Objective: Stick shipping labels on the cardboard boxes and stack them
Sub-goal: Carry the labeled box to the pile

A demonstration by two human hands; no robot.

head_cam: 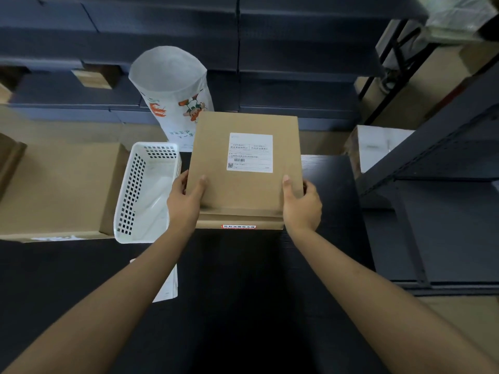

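I hold the labelled cardboard box (244, 160) by its near corners with both hands. My left hand (186, 199) grips the near left corner, thumb lying flat on the top face and the other fingers (184, 176) curled round the left edge. My right hand (302, 203) grips the near right corner the same way, thumb on top, fingers wrapped round the right edge. The white shipping label (249, 152) sits on the top face, toward the far right, well apart from both thumbs.

The box lies over a second cardboard box (240, 221), whose near edge juts out toward me with a red-and-white strip (238, 227) on its front. I cannot tell whether the upper box is resting on it or held just above.

To the left, a white perforated basket (145, 190) stands just beside my left hand, and beyond it a big flat carton (62, 184). A white printed bag (172, 90) stands upright behind the box's far left corner. On the right the dark surface (329, 184) shows bare between the box and a black metal rack (432, 163). A white sheet (168, 284) lies on the surface under my left forearm. Dark stacked boxes (297, 63) fill the wall behind.
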